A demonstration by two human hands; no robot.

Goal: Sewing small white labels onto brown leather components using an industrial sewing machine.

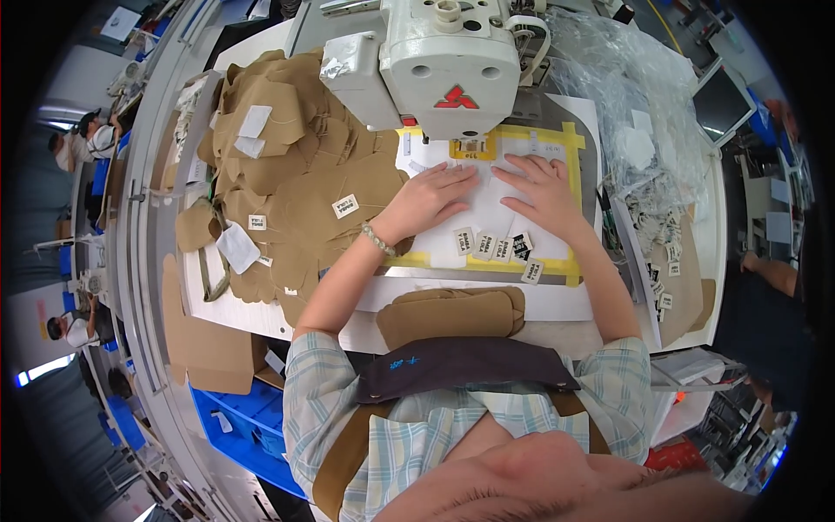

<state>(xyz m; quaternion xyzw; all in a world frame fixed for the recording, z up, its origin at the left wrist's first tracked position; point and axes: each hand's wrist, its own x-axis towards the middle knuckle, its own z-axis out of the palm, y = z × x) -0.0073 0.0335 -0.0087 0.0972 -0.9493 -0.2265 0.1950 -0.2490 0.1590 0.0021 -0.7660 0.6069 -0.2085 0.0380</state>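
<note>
Resting on the white sheet (485, 211), inward from the near edge of the table (263, 317), with left hand (430, 202) and right hand (544, 196) flat, grasping nothing visible. Seemingly positioning work below the sewing machine (448, 65); next, probably needing exact alignment before moving clear.

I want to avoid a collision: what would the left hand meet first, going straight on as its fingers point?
Most likely the right hand, just across a narrow gap from the left hand, though depth is unclear here.
</note>
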